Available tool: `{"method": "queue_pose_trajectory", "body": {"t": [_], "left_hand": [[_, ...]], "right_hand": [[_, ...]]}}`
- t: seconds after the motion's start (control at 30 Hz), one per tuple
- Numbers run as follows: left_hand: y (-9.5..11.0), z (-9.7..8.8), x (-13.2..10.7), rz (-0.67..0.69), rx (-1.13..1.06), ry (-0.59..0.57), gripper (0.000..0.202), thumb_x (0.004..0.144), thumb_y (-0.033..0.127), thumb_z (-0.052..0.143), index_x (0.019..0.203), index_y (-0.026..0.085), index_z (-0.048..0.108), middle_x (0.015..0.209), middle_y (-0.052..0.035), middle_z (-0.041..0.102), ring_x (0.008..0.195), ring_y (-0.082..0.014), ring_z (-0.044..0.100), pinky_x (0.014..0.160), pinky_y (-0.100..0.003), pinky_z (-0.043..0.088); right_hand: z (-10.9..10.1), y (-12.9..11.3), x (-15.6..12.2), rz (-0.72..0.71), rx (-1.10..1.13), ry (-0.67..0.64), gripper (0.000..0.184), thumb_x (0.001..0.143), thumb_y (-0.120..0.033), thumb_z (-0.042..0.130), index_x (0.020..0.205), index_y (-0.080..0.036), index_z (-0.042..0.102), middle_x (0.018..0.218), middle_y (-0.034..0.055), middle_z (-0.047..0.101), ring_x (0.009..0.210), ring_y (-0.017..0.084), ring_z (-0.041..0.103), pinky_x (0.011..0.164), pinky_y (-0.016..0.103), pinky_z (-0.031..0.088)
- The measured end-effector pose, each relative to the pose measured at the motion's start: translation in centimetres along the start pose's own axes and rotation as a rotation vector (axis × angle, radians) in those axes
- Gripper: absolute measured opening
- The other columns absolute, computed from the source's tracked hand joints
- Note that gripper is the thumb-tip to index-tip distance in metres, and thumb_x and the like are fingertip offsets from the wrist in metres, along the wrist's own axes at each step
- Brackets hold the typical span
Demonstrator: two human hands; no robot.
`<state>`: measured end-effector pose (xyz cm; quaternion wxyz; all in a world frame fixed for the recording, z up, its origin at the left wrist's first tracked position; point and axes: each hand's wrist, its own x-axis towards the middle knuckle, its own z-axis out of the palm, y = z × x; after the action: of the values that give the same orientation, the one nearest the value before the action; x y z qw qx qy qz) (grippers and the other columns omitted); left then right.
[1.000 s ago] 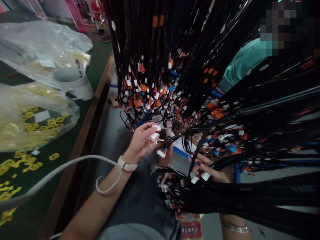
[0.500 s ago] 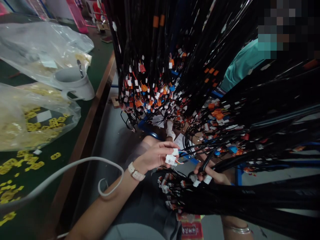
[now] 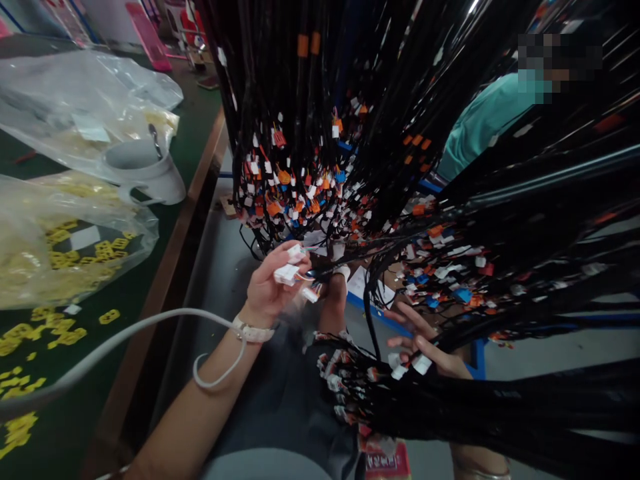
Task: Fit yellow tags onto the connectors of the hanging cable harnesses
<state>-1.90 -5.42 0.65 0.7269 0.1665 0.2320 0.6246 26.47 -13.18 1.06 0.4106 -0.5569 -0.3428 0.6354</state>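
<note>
My left hand (image 3: 270, 283), with a pale watch strap at the wrist, is closed on the white plug connectors (image 3: 287, 274) of a black wire harness. Another white connector (image 3: 311, 294) with coloured wires hangs just beside it. The harness's black cable runs off to the right, with a loop (image 3: 370, 313) hanging down. My right hand (image 3: 423, 328) has its fingers spread apart. Black cables pass across it, and white connectors (image 3: 421, 364) lie at its thumb; whether it lightly supports them I cannot tell. A thick black cable bundle (image 3: 480, 400) crosses my right forearm, hiding part of it.
Dense hanging harnesses (image 3: 300, 180) with white, orange and blue connectors fill the middle and right. On the green table at left are a white mug (image 3: 145, 170), plastic bags (image 3: 75, 233) and yellow parts (image 3: 50, 333). A white cord (image 3: 165, 313) crosses in front. A person's teal sleeve (image 3: 475, 127) shows behind.
My left hand has moved left and up with the white connectors, drawing the cable along. My right hand's fingers have spread, and the black cable between them has come away.
</note>
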Motion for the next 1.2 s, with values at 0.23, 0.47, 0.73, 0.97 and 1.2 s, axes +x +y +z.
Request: {"method": "queue_pose_trajectory", "body": {"t": [0.23, 0.47, 0.73, 0.97, 1.2], "left_hand": [[3.3, 0.8, -0.4, 0.192, 0.037, 0.031, 0.016, 0.067, 0.022, 0.065, 0.082, 0.018, 0.059, 0.072, -0.0019, 0.055, 0.058, -0.0066, 0.052, 0.032, -0.007, 0.031], [5.5, 1.1, -0.3, 0.343, -0.004, -0.051, 0.01, 0.068, 0.018, 0.063, 0.077, 0.016, 0.059, 0.069, -0.0014, 0.056, 0.057, -0.0051, 0.051, 0.034, -0.005, 0.033], [3.7, -0.2, 0.9, 0.297, 0.194, 0.099, 0.021, 0.065, 0.022, 0.068, 0.085, 0.017, 0.064, 0.071, -0.0026, 0.064, 0.058, -0.0087, 0.059, 0.041, -0.011, 0.042], [-2.6, 0.0, 0.4, -0.011, 0.462, 0.017, 0.022, 0.07, 0.024, 0.07, 0.089, 0.015, 0.066, 0.078, -0.0052, 0.068, 0.062, -0.0124, 0.062, 0.055, -0.021, 0.049], [-8.7, -0.4, -0.7, -0.01, 0.833, -0.128, 0.042, 0.071, 0.019, 0.066, 0.113, 0.019, 0.061, 0.109, -0.0098, 0.063, 0.099, -0.0198, 0.058, 0.083, -0.029, 0.048]], "right_hand": [[-0.4, -0.3, 0.4, -0.003, -0.053, 0.024, 0.037, 0.075, -0.026, 0.069, 0.111, -0.028, 0.065, 0.103, 0.0037, 0.068, 0.075, 0.013, 0.065, 0.065, 0.018, 0.053], [-3.9, 1.3, 1.6, 0.04, -0.046, 0.061, 0.037, 0.068, -0.022, 0.073, 0.103, -0.028, 0.068, 0.106, 0.0046, 0.068, 0.091, 0.021, 0.066, 0.077, 0.026, 0.055], [-4.7, 1.3, 0.4, 0.061, -0.176, 0.01, 0.014, 0.068, -0.03, 0.071, 0.081, -0.024, 0.072, 0.087, 0.0063, 0.069, 0.081, 0.023, 0.065, 0.072, 0.031, 0.053], [-2.5, 1.1, -1.1, 0.177, -0.09, -0.189, 0.016, 0.069, -0.034, 0.069, 0.077, -0.021, 0.072, 0.068, 0.0044, 0.067, 0.059, 0.016, 0.058, 0.056, 0.026, 0.046], [-0.5, 1.2, -2.2, 0.071, 0.025, -0.193, 0.033, 0.068, -0.04, 0.068, 0.099, -0.028, 0.066, 0.099, 0.0065, 0.068, 0.08, 0.02, 0.064, 0.072, 0.032, 0.051]]}}
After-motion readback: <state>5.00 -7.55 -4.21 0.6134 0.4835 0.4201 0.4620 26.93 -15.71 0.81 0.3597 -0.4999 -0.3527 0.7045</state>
